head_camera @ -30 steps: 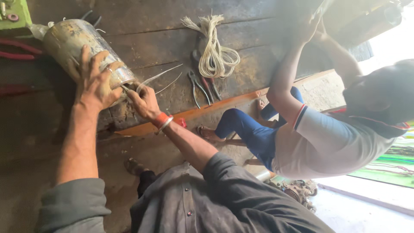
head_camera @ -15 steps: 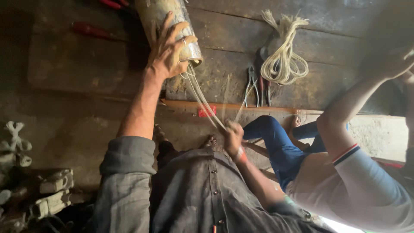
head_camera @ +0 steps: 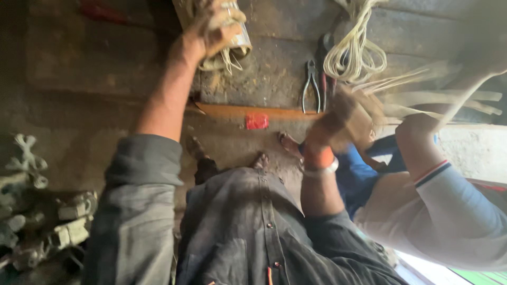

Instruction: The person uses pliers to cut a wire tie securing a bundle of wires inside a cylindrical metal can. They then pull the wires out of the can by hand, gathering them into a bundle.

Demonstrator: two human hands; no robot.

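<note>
- My left hand (head_camera: 214, 29): its grip is closed around the end of the metal cylinder (head_camera: 232, 45), which lies at the top of the view on the worn wooden desk (head_camera: 285, 79); pale cord ends (head_camera: 228, 59) hang from beneath my fingers.
- My right hand (head_camera: 348, 119): blurred, raised in front of the desk edge; pale strands (head_camera: 422, 87) fan out from it toward the right, and the grip appears closed on them, though blur hides the fingers.
- Pliers (head_camera: 310, 84): lying on the desk between the cylinder and a coil of pale cord (head_camera: 354, 53).
- Another person's sleeve (head_camera: 454, 206): white with striped cuff, just right of my right hand.
- Grey metal parts (head_camera: 47, 221): heaped at lower left.
</note>
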